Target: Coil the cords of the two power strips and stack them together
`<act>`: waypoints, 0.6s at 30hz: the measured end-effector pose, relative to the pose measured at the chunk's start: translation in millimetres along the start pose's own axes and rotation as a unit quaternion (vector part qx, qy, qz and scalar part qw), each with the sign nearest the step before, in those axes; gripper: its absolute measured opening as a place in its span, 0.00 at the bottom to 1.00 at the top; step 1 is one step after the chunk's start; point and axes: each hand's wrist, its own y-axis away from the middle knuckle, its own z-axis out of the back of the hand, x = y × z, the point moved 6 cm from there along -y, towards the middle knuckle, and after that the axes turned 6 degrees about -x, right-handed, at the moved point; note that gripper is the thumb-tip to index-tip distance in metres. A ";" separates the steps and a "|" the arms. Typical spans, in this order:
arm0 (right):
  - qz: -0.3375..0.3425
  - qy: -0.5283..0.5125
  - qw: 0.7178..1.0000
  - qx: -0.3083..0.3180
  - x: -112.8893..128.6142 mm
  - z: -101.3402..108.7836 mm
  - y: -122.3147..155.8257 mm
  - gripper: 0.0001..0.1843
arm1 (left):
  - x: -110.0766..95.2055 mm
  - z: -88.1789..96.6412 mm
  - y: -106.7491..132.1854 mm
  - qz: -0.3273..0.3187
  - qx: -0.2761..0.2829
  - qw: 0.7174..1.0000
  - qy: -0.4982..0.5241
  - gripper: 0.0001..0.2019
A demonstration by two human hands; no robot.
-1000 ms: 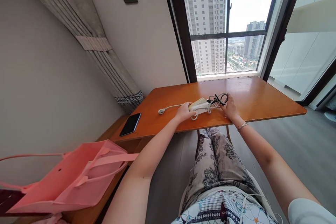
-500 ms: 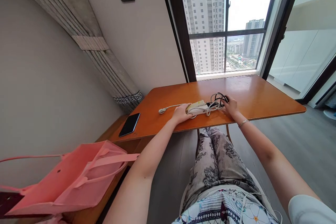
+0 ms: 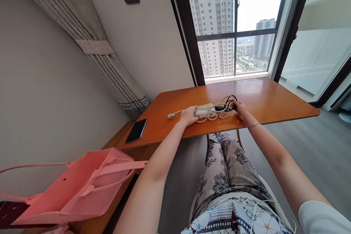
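Observation:
A white power strip (image 3: 205,110) lies on the orange wooden table (image 3: 263,98), with its white cord (image 3: 216,114) looped beside it and the white plug (image 3: 171,116) trailing to the left. My left hand (image 3: 188,116) is closed over the strip's left end. At the strip's right end sits a tangle of black cable (image 3: 229,103), and my right hand (image 3: 240,108) pinches it with bent fingers. A thin bracelet circles my right wrist.
A black phone (image 3: 136,130) lies at the table's left front corner. A pink tote bag (image 3: 74,186) rests on a low wooden surface at the lower left. A window stands behind the table; grey floor lies to the right. My patterned trousers show under the table.
The power strip has been laid flatter on the table and its white cord loops have spread toward me. Both hands shifted slightly with it; the right hand closed in on the black cable.

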 end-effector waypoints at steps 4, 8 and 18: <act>-0.058 -0.085 0.995 0.020 -8.6 2.4 2.1 0.29 | -17.6 6.4 -1.2 -0.012 -0.026 0.999 0.013 0.40; -0.087 -0.127 0.988 0.033 -14.3 3.4 2.0 0.27 | -54.4 14.3 0.1 -0.055 -0.089 0.994 0.025 0.36; -0.005 -0.069 0.996 0.050 -11.2 4.4 8.9 0.33 | -145.4 -13.6 -8.6 -0.141 -0.056 0.988 0.027 0.30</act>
